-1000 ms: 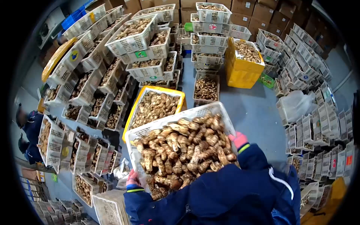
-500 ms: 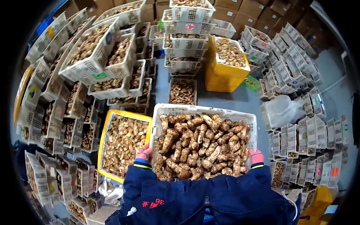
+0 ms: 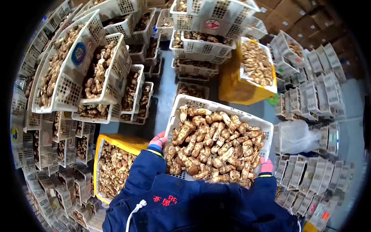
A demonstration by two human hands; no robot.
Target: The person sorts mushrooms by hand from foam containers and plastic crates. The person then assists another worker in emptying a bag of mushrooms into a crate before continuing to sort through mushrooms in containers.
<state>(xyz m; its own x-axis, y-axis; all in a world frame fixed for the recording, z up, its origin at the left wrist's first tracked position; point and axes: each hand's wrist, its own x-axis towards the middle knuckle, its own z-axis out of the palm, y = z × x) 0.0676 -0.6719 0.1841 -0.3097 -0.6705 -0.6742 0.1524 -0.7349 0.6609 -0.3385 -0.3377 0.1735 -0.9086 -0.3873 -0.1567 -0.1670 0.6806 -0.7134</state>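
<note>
A white plastic crate (image 3: pixel 193 101) is held up in front of my body, tilted slightly in view. Brown-and-cream mushrooms (image 3: pixel 216 145) with thick stems fill it. My left hand (image 3: pixel 158 140) is closed on the crate's left side. On the opposite side, my right hand (image 3: pixel 266 165) grips the lower right edge. The undersides of both hands are hidden by the crate, and dark blue sleeves cover the arms. Left of my left arm sits a yellow-edged box (image 3: pixel 119 143) full of smaller mushrooms.
Tall stacks of mushroom-filled crates (image 3: pixel 104 89) rise at the left. Another crate stack (image 3: pixel 201 50) stands straight ahead, beside a yellow box (image 3: pixel 241 87) topped with mushrooms. More crates (image 3: pixel 305 174) line the right, with a clear plastic bag (image 3: pixel 297 137) among them. Blue-grey floor (image 3: pixel 160 92) shows between.
The view has turned and come nearer the stacks ahead. The crate, still between both hands, has shifted a little right and up in view and now slants down to the right.
</note>
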